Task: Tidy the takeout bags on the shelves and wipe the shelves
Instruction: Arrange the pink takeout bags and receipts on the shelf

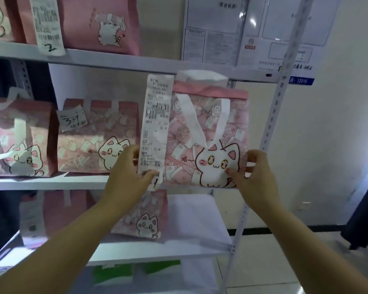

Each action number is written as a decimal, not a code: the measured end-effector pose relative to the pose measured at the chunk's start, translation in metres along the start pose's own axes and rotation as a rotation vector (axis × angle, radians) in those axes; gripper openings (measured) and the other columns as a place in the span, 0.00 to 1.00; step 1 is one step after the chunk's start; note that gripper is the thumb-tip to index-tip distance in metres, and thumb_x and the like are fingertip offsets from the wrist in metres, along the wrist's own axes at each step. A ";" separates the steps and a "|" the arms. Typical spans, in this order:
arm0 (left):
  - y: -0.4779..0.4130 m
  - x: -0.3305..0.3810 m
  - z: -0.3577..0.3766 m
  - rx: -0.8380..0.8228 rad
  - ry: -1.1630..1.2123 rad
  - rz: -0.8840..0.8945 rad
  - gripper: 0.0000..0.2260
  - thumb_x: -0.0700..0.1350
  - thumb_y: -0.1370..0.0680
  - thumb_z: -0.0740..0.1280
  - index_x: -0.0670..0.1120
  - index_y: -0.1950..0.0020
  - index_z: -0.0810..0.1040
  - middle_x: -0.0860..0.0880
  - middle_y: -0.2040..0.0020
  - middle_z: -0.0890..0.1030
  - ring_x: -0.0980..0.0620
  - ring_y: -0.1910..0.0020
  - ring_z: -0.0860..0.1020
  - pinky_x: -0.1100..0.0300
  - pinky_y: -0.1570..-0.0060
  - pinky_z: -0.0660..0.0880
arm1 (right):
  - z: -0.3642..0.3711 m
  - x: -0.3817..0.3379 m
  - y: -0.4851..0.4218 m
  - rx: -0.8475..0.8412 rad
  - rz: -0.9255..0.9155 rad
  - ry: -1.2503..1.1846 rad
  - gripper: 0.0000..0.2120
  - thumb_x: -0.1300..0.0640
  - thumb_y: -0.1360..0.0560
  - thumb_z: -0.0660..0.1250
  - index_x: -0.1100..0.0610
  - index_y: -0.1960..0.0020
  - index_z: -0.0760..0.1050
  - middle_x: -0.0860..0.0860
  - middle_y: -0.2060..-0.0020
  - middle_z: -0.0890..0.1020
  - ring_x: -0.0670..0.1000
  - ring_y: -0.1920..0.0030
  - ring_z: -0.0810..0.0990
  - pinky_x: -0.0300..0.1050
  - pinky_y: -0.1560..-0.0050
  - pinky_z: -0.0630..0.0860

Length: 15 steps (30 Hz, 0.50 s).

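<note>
While the left hand [129,169] curls round the pink cat bag [208,132] at its lower left, thumb on the long receipt [155,124], the right hand [256,172] pinches the lower right corner. Bag's at the middle shelf's [51,184] right end, a neighbouring bag [106,132] just left, metal upright [278,98] close on the right.

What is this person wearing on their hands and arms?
Nothing that shows. The left hand and right hand are bare, no gloves, and both forearms are uncovered to the picture's edge, so no sleeves are in view. No watch, ring or bracelet is visible.
</note>
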State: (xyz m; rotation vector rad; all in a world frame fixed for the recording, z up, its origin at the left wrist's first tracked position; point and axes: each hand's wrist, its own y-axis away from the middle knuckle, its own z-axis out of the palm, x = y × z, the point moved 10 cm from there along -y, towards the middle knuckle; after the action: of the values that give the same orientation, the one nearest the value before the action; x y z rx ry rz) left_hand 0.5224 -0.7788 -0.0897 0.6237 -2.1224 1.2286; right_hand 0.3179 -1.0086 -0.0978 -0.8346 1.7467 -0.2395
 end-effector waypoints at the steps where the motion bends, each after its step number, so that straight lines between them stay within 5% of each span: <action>1: -0.005 -0.009 0.007 -0.005 -0.023 -0.017 0.22 0.43 0.30 0.73 0.55 0.42 0.66 0.59 0.49 0.74 0.65 0.54 0.73 0.72 0.59 0.66 | 0.010 0.010 -0.005 -0.020 0.024 0.001 0.21 0.51 0.31 0.74 0.43 0.47 0.64 0.35 0.54 0.74 0.38 0.55 0.76 0.34 0.64 0.72; 8: -0.040 -0.077 0.053 -0.054 -0.185 -0.110 0.24 0.41 0.30 0.73 0.46 0.37 0.68 0.46 0.42 0.73 0.49 0.44 0.74 0.50 0.45 0.74 | 0.070 0.072 -0.045 -0.099 0.166 -0.019 0.20 0.56 0.32 0.75 0.43 0.58 0.63 0.42 0.58 0.76 0.41 0.59 0.77 0.39 0.65 0.74; 15: -0.062 -0.124 0.075 -0.003 -0.256 -0.194 0.23 0.40 0.29 0.72 0.43 0.37 0.68 0.44 0.42 0.71 0.49 0.47 0.72 0.55 0.48 0.71 | 0.128 0.112 -0.080 -0.195 0.231 -0.001 0.21 0.60 0.33 0.75 0.46 0.60 0.62 0.44 0.62 0.75 0.44 0.61 0.76 0.40 0.66 0.72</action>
State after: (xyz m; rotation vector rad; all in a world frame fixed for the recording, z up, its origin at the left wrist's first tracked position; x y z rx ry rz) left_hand 0.6308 -0.8619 -0.1683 1.0065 -2.2058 1.0856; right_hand 0.4528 -1.1069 -0.1841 -0.7618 1.8683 0.0863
